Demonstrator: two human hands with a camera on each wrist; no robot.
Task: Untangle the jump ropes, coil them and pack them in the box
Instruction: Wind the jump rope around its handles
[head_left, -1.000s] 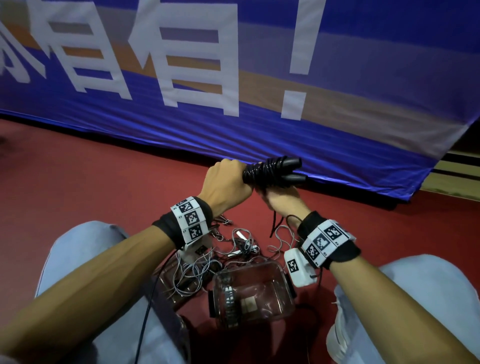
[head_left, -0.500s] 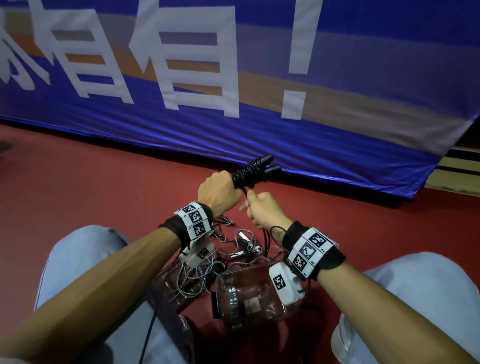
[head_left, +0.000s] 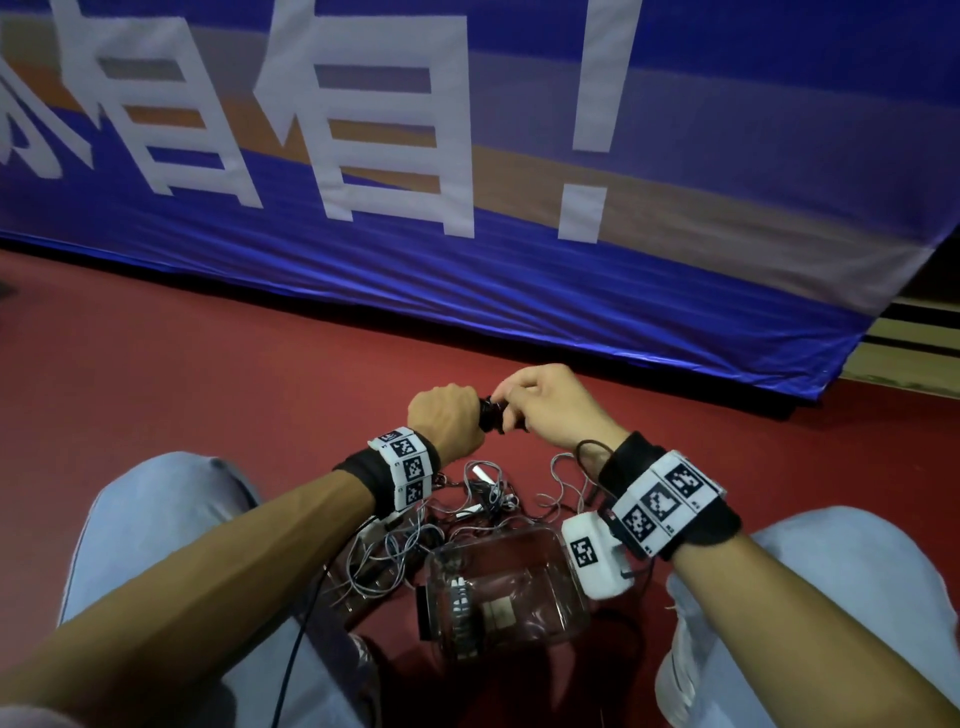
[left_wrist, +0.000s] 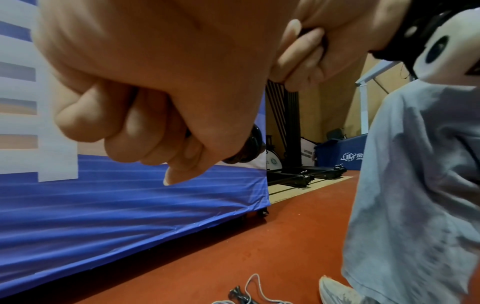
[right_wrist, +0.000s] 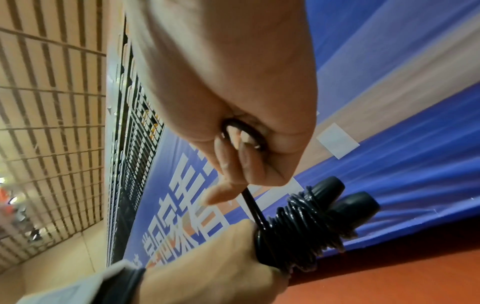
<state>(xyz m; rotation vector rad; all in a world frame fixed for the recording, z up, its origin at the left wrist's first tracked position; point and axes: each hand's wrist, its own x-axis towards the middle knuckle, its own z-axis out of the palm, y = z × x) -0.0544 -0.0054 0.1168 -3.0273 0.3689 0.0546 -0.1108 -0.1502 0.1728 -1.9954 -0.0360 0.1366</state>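
— What is around here?
— A red floor (head_left: 208, 374), and a big blue banner (head_left: 467, 270) with white characters and tan stripes standing on it, creased along its lower edge.
— And past the banner?
— A strip of light wooden flooring (left_wrist: 293, 192), a black metal frame (left_wrist: 291, 123), and a blue barrier (left_wrist: 337, 152) with a white logo. A grid of pale ceiling panels (right_wrist: 46, 102) is overhead.

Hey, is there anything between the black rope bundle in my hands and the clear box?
Nothing visible blocks it. The black rope bundle is held above the floor; the clear box sits below between the knees, open side up, with the tangled grey ropes beside it.
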